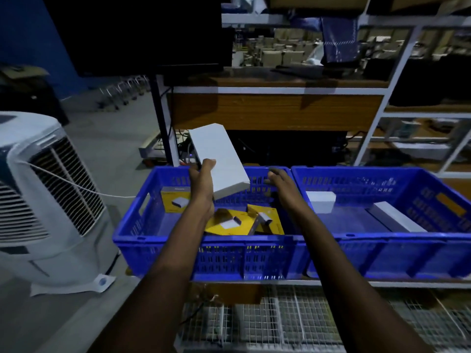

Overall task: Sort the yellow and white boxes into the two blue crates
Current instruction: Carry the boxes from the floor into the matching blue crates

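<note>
My left hand point(202, 180) grips a large white box point(219, 156) by its near edge and holds it tilted above the left blue crate point(178, 244). Three yellow boxes lie in that crate: one at the back left point(174, 200) and two overlapping in the middle point(226, 221) point(267, 220). My right hand point(280, 182) hovers open over the same crate, just right of the white box, holding nothing. The right blue crate point(382, 244) holds two white boxes, a small one point(320, 202) at its left and a long one point(396, 217) in the middle.
A white air cooler point(48, 200) stands on the floor to the left. Both crates sit on a wire-mesh surface point(280, 319). Behind them stands a wooden desk point(275, 110), and metal shelving point(420, 138) rises at the right.
</note>
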The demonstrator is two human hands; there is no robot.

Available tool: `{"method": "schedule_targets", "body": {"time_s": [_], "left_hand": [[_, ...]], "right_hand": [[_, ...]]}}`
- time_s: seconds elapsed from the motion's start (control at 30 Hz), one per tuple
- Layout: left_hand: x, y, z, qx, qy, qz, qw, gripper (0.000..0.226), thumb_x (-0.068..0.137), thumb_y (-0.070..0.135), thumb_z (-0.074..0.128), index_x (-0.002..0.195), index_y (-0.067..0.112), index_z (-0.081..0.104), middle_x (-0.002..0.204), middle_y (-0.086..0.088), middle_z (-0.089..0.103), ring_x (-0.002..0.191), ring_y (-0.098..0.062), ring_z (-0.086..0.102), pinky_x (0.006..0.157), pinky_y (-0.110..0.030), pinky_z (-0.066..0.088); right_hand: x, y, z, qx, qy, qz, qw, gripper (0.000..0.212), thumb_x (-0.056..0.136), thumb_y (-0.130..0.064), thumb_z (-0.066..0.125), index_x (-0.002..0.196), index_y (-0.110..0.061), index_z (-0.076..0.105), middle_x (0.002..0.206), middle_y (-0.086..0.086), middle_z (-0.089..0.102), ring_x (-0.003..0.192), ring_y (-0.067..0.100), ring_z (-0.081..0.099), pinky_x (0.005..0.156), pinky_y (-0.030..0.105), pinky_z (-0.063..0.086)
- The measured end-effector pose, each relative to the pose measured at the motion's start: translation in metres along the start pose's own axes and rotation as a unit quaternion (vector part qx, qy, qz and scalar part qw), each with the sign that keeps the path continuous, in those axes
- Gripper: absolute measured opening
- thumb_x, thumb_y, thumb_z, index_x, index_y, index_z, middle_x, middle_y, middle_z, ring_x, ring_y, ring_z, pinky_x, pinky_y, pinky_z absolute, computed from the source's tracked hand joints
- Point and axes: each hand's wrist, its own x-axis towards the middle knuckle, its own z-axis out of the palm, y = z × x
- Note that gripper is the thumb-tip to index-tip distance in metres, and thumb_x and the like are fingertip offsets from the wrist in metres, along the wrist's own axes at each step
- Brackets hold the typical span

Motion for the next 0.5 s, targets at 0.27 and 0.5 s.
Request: {"method": "schedule_targets", "body": {"time_s": [0.27,0.5], "left_hand": [[-0.039,-0.047,0.076,0.07,-0.118,-0.033,0.99,0.049,0.089,0.041,0.059,0.117,0.008,0.035,0.106,-0.018,0.058,0.089,-0.035,0.062,0.075,-0.051,0.053],[-0.06,-0.087,0.168,0.071,-0.197,-0.036,0.977,0.051,0.103,0.028,0.041,0.148,0.019,0.019,0.137,-0.014,0.047,0.107,-0.032,0.054,0.086,-0.047,0.05]], "right_hand": [[-0.026,-0.005,-0.046,-0.091,0.031,-0.069,0.993,0.043,0.092,-0.029,0.061,0.133,-0.027,0.046,0.1,-0.005,0.06,0.087,0.014,0.06,0.068,0.028,0.049],[-0.035,0.022,-0.126,-0.208,0.094,-0.046,0.973,0.079,0.077,-0.044,0.076,0.143,-0.028,0.035,0.14,0.003,0.042,0.124,0.022,0.044,0.09,0.042,0.05]]}}
